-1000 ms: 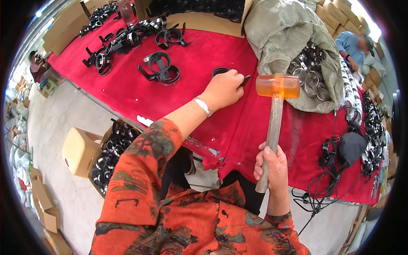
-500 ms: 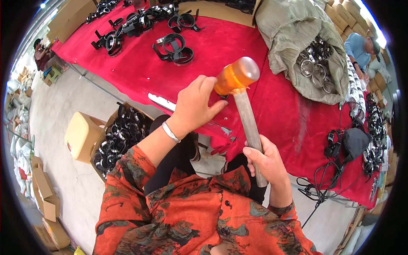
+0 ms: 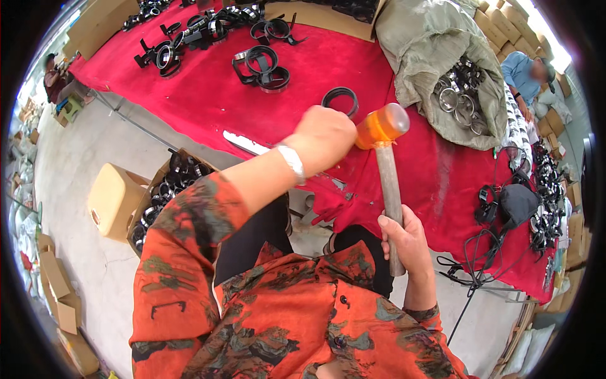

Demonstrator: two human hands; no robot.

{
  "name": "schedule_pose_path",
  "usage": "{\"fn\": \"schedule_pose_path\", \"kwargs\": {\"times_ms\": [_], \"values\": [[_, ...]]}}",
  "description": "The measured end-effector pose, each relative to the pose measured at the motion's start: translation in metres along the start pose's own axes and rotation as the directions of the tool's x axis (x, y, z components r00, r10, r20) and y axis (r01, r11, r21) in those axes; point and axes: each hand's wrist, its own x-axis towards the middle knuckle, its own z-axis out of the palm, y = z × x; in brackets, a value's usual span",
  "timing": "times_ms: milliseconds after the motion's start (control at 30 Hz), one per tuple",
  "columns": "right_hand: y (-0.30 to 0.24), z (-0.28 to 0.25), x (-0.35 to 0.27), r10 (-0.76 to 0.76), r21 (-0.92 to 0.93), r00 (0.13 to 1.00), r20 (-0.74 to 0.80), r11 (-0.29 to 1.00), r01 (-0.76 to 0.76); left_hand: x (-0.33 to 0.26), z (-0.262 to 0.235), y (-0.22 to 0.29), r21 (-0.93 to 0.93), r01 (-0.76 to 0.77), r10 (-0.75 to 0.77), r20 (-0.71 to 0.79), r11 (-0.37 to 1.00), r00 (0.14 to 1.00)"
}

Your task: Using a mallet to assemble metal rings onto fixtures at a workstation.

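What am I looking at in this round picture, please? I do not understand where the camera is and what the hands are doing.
The camera sits on a person's head and looks down, so its wide lens bends the edges. No machine works here, only two bare hands. The right hand grips the handle of a mallet with an orange head. The left hand is closed and raised beside that head; what it holds is hidden. Below lies a table with a red cloth, bearing a black ring, more ring-shaped parts and an open sack of metal rings.
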Motion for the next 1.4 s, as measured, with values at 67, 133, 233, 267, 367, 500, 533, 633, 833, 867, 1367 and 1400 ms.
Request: {"fn": "schedule_pose_path", "kwargs": {"times_ms": [67, 133, 233, 267, 367, 500, 533, 633, 833, 867, 1367, 1400], "values": [[0.004, -0.001, -0.002, 0.02, -0.057, 1.0, 0.017, 0.998, -0.019, -0.025, 0.003, -0.015, -0.241, 0.17, -0.22, -0.198, 0.956, 0.955], [0.009, 0.001, -0.003, 0.026, -0.05, 0.994, 0.103, 0.999, -0.021, -0.064, -0.001, -0.027, -0.847, 0.29, -0.391, 0.107, 0.446, 0.914], [0.009, 0.011, -0.004, 0.004, -0.049, 0.986, 0.169, 0.999, 0.004, -0.122, 0.025, -0.014, -0.937, 0.332, -0.474, 0.243, 0.111, 0.846], [0.008, 0.014, -0.004, -0.014, -0.047, 0.982, 0.186, 0.999, 0.023, -0.134, 0.031, -0.004, -0.958, 0.253, -0.531, 0.287, -0.138, 0.797], [0.009, 0.022, -0.003, 0.014, -0.093, 0.974, 0.225, 0.996, 0.008, -0.147, 0.048, 0.005, -0.932, 0.141, -0.592, 0.324, -0.335, 0.738], [0.0, 0.027, -0.005, -0.037, -0.207, 0.977, 0.211, 0.975, 0.082, -0.15, 0.103, -0.001, -0.975, 0.076, -0.632, 0.193, -0.207, 0.75], [-0.009, 0.032, -0.009, -0.112, -0.185, 0.975, 0.191, 0.971, 0.148, -0.148, 0.104, 0.0, -0.97, 0.01, -0.643, 0.168, -0.241, 0.747], [-0.029, 0.039, -0.017, -0.327, -0.193, 0.936, 0.129, 0.918, 0.347, -0.149, 0.099, -0.005, -0.97, 0.013, -0.628, 0.167, -0.243, 0.76], [0.0, 0.036, -0.012, -0.251, -0.62, 0.955, 0.156, 0.728, 0.293, -0.144, 0.1, -0.008, -0.981, 0.018, -0.593, 0.131, -0.192, 0.795], [0.001, 0.035, -0.012, -0.178, -0.643, 0.97, 0.164, 0.727, 0.242, -0.144, 0.101, -0.007, -0.98, 0.016, -0.593, 0.134, -0.199, 0.794], [-0.075, 0.081, 0.024, -0.164, -0.65, 0.933, 0.322, 0.678, 0.343, -0.163, 0.096, -0.001, -0.973, 0.072, -0.573, 0.188, -0.218, 0.797], [-0.082, 0.081, 0.025, -0.231, -0.601, 0.928, 0.291, 0.711, 0.365, -0.163, 0.096, -0.002, -0.978, 0.072, -0.577, 0.175, -0.197, 0.798]]}}
